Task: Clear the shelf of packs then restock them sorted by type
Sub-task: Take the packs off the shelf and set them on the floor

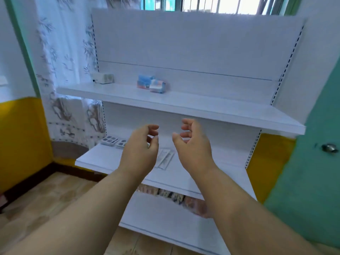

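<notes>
While hands (163, 144) hover loosely curled, empty, forearms hide middle shelf (95, 159) packs (164, 159).

Bright daylight from barred window (220, 5) behind shelf (184, 105); soft overall blur, wide-angle edge bending.

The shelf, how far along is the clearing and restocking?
Hard to say which phase this is. Few packs show: on the top shelf a white box at left and blue-and-pink packs mid-shelf; on the middle shelf grey blister packs and a flat clear pack. Both hands, left and right, hold nothing. More packs lie below, blurred.
</notes>
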The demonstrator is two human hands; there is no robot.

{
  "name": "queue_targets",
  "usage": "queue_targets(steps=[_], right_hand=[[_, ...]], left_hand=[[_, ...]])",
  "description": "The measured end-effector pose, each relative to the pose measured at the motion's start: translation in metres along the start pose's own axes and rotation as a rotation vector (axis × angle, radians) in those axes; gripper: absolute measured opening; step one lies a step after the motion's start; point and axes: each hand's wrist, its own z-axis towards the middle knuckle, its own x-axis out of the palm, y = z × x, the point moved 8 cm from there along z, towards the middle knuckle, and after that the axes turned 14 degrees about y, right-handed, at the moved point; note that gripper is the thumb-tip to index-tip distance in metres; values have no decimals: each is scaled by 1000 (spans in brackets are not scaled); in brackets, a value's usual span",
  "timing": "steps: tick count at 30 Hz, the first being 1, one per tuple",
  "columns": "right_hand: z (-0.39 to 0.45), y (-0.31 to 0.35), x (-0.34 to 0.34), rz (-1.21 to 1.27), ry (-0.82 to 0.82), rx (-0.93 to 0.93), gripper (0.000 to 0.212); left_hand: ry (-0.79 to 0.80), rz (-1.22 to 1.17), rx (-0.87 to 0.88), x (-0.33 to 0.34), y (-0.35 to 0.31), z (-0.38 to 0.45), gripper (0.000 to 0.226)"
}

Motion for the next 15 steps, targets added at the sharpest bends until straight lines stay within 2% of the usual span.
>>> queue_targets(steps=[10, 15], right_hand=[[202, -22, 15, -72, 85, -118, 33], [304, -40, 31, -118, 151, -90, 34]], left_hand=[[-142, 23, -45, 3, 42, 179, 20], [-187, 86, -91, -2, 61, 267, 21]])
